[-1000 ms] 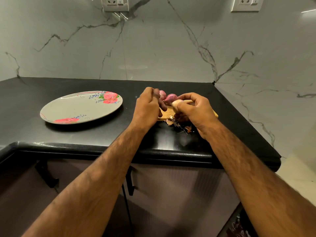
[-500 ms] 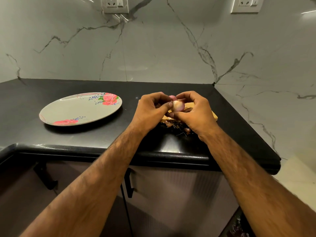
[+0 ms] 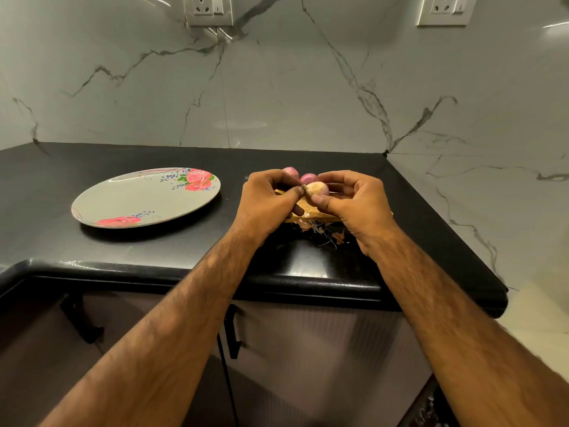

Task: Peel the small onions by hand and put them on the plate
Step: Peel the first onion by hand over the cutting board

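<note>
- Pinching loose skin on the onion (image 3: pixel 317 188), fingers (image 3: pixel 296 190) of the left hand (image 3: pixel 264 202) are clamped together; the right hand (image 3: pixel 358 202) grips the bulb (above the board (image 3: pixel 295 216)).
- A hard tug could shoot it off the worktop (image 3: pixel 154 252), well apart from the plate (image 3: pixel 123 202).

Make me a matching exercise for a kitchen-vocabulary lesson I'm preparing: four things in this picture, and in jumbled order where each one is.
Things
1. flowered plate
2. pale onion
3. loose onion skins
4. wall socket

Places
A. high on the marble wall
B. pinched between the left hand and the right hand
C. on the black counter, left of both hands
D. on the counter just below the hands

Pairs: 1-C, 2-B, 3-D, 4-A
</note>
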